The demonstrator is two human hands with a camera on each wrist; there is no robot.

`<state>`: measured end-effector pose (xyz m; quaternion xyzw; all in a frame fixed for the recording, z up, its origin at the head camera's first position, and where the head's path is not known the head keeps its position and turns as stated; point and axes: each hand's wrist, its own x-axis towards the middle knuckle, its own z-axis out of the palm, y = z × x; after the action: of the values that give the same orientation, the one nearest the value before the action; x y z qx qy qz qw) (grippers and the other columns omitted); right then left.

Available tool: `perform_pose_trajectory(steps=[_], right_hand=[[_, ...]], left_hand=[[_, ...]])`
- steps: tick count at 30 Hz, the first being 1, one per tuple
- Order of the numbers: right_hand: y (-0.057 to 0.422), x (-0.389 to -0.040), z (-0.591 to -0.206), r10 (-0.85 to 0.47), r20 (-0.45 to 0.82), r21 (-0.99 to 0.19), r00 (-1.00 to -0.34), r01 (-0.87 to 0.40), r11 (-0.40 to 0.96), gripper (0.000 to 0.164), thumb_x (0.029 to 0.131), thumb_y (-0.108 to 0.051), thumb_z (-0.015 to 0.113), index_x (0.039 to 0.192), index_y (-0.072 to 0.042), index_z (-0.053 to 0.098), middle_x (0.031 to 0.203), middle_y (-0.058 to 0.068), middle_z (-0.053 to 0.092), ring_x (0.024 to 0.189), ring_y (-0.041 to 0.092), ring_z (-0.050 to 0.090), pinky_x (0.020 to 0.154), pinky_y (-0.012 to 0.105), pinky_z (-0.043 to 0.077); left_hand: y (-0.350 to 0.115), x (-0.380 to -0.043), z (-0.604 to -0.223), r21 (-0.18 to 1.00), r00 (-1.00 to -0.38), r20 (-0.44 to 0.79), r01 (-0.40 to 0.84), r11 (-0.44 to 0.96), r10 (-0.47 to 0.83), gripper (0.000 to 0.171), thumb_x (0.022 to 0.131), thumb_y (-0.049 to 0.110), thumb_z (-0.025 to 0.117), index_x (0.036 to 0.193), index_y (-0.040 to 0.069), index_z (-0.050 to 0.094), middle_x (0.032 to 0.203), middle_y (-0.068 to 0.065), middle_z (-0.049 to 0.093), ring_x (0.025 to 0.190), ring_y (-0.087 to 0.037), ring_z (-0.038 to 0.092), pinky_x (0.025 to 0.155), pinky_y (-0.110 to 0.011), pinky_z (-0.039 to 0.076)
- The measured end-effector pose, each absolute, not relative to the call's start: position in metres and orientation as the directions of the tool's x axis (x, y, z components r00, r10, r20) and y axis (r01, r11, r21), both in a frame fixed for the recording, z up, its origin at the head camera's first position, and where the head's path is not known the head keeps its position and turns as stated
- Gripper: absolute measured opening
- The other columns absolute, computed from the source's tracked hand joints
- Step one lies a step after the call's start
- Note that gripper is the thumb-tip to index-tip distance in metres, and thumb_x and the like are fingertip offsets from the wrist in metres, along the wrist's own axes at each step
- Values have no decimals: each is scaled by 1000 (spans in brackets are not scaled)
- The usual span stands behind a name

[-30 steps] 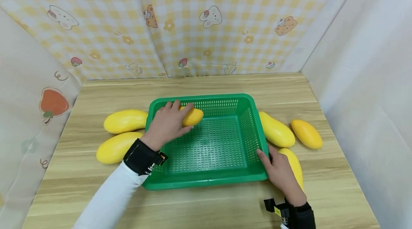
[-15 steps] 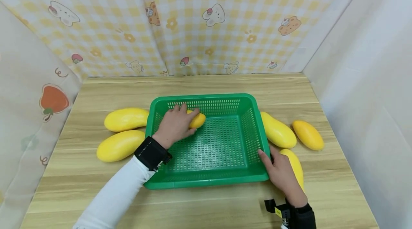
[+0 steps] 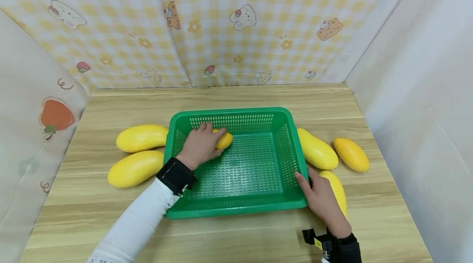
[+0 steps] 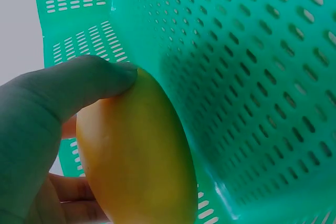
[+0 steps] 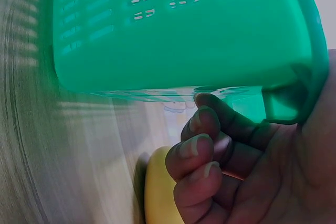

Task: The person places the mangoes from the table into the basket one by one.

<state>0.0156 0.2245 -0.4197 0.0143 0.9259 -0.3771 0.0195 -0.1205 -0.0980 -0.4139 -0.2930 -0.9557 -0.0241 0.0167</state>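
Inside a green plastic basket, toward its left end, my left hand grips an orange-yellow mango. In the left wrist view, the thumb presses on top of the mango and fingers curl under its far side, low over the slotted floor. My right hand holds the basket's right rim near the front corner, thumb over the edge. From the right wrist, curled fingers of that hand show beneath the rim along the outer wall of the basket.
Two large yellow fruits lie left of the basket, one in front of the other. To its right are another large yellow fruit, one partly behind my right hand, and a second mango. Curtains surround the wooden table.
My left hand has lowered the mango deeper into the basket and moved slightly right and toward me. The right hand keeps its hold on the rim.
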Motion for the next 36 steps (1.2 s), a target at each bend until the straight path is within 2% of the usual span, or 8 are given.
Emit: perform_pose_trajectory(steps=[9, 19, 27, 36], right_hand=[[224, 16, -420, 7, -40, -697, -999, 33, 717, 31, 101, -29, 49, 114, -3, 59, 91, 9, 68, 76, 16, 62, 65, 33, 50], [225, 16, -420, 14, -35, -696, -999, 35, 717, 30, 101, -29, 50, 110, -2, 59, 91, 9, 67, 75, 16, 62, 64, 32, 50], [224, 15, -419, 10, -40, -701, -999, 36, 712, 32, 101, -30, 49, 112, -3, 59, 92, 9, 67, 75, 15, 62, 64, 32, 50], [224, 16, -421, 9, -37, -703, -999, 33, 711, 32, 101, -29, 49, 116, -2, 58, 94, 10, 67, 78, 17, 62, 66, 34, 50]], left_hand=[[-99, -123, -419, 12, -824, 38, 567, 824, 566, 61, 76, 42, 79, 129, 18, 58, 108, -22, 59, 96, -36, 58, 69, -45, 51], [-97, -124, -423, 34, -841, -16, 540, 841, 540, 64, 77, 40, 79, 131, 18, 55, 107, -23, 58, 97, -37, 57, 67, -44, 52], [-99, -123, -422, -26, -840, 71, 538, 843, 538, 63, 71, 36, 84, 125, 14, 60, 110, -21, 57, 96, -35, 56, 64, -42, 52], [-103, -121, -422, -48, -834, 126, 535, 843, 537, 50, 72, 25, 84, 115, 9, 66, 107, -19, 58, 94, -35, 55, 66, -44, 50]])
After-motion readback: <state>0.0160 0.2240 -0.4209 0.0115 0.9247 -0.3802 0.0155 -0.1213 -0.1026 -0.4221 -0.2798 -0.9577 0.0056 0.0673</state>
